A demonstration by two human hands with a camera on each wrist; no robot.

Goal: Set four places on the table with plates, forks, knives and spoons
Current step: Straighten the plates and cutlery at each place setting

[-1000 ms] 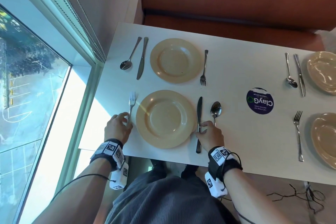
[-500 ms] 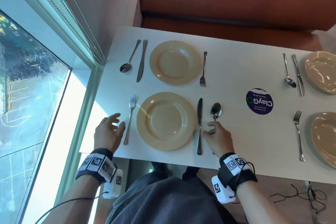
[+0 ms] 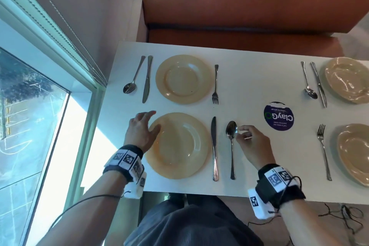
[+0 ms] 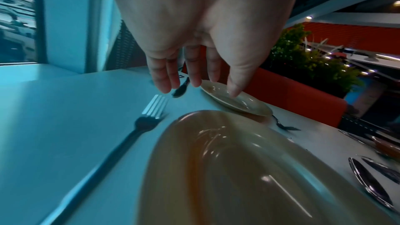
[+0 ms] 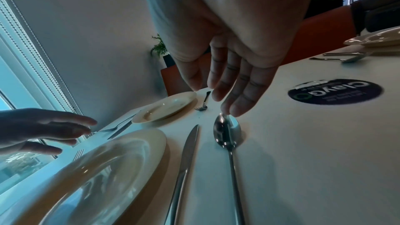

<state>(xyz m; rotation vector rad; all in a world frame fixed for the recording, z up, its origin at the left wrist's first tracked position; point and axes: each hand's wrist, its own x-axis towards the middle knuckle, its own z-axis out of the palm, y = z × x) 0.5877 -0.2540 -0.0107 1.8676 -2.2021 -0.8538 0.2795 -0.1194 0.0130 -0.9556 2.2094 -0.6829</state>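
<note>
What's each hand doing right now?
Left hand: open, above the fork, holding nothing.
Right hand: open, fingertips at the spoon bowl, no grip.

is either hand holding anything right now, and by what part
Nothing is held. The left hand hovers open over the near plate's rim; the right hand's fingertips are at the spoon's bowl, with no grip visible.

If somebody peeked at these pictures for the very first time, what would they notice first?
Probably the big tan plate nearest the person, with a knife and spoon on its right. Two hands hover there: the left hand over the plate's left edge, the right hand with fingertips at the spoon's bowl. The round dark sticker on the white table pops out too.
</note>
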